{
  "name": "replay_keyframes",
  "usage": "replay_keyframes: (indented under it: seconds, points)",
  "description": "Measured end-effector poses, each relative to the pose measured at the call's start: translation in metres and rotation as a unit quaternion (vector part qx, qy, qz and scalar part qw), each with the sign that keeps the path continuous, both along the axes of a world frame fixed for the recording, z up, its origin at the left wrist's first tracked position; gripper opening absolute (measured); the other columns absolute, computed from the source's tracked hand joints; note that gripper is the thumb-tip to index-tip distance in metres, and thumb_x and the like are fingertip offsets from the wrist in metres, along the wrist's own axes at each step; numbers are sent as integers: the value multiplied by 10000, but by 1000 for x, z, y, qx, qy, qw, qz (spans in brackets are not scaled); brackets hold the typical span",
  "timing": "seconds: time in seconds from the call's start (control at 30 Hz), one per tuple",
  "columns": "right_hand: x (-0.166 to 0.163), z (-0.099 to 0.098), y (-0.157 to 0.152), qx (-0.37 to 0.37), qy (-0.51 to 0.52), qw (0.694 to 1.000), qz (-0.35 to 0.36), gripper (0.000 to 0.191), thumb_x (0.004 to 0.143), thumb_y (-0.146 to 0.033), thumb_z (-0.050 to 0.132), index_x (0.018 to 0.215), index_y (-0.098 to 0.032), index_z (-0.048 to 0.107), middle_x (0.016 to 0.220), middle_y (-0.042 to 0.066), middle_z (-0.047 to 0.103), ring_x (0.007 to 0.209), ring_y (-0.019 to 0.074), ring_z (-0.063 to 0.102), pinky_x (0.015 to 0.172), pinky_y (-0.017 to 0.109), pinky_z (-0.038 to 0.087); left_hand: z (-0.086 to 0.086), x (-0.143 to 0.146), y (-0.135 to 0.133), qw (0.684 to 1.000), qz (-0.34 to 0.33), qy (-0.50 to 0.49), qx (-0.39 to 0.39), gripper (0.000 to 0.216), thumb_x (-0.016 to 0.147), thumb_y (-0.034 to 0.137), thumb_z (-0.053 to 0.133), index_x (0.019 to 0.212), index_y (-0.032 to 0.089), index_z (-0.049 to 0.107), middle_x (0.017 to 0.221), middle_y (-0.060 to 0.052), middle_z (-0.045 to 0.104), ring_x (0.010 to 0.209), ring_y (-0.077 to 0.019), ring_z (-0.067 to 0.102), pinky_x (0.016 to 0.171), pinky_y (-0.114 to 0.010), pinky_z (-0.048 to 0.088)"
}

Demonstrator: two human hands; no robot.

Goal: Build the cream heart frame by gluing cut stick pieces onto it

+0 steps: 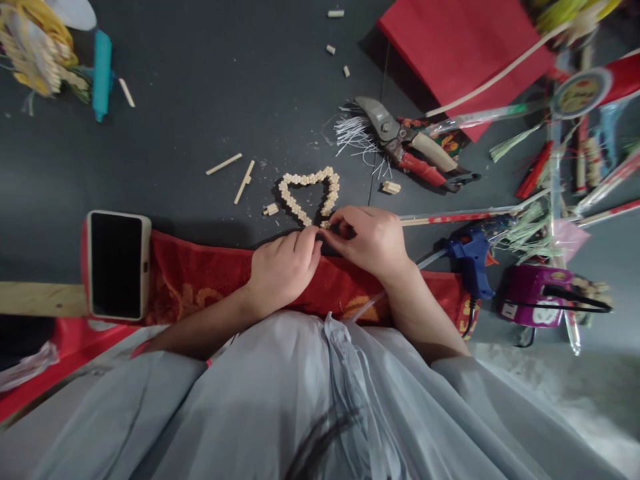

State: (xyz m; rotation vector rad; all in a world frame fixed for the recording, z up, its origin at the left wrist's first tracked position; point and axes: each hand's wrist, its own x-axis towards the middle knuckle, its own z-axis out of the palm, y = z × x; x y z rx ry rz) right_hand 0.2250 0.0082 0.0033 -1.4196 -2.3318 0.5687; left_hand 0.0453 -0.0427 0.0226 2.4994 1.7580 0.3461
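A heart outline made of small pale wooden pieces (pixel 310 193) lies on the dark grey table (pixel 200 100). My left hand (pixel 283 267) and my right hand (pixel 370 240) meet at the heart's lower tip. The fingertips of both are pinched together on a small pale piece (pixel 325 225) at that tip. Both wrists rest over a red cloth (pixel 200 280) along the table's near edge. A loose small wooden piece (pixel 271 209) lies just left of the heart.
Red-handled pruning shears (pixel 410 143) lie right of the heart, with a blue glue gun (pixel 470 257) and a purple device (pixel 535 293) nearer. A phone (pixel 117 263) rests at left. Short sticks (pixel 235 172), red paper (pixel 460 47) and craft clutter sit around.
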Motion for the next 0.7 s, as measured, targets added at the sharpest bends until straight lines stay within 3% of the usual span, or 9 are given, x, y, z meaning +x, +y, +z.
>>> replay_keyframes:
  seconds: [0.33,0.6,0.7]
  points:
    - [-2,3,0,9,-3,1000,-7,267,924,-430,602,833,-197,696,675,27,690,622,157,602,587,267,355,11,21,1,984,117,-38,-133,294,926,263,518,1165,176,664,690,-4,723,626,-165,689,518,-260,364]
    - [-2,-3,1,14,10,1000,-4,231,932,-395,627,862,-196,720,789,49,756,735,189,678,642,275,413,6,24,4,967,160,-91,-176,290,944,287,512,1175,187,656,710,-3,704,628,-152,650,556,-253,370]
    - [-2,-4,1,13,12,1000,-9,183,917,-349,644,865,-196,730,817,48,770,771,201,698,653,279,432,3,24,3,971,154,-87,-159,285,937,270,516,1162,181,666,698,-6,700,619,-161,652,544,-262,356]
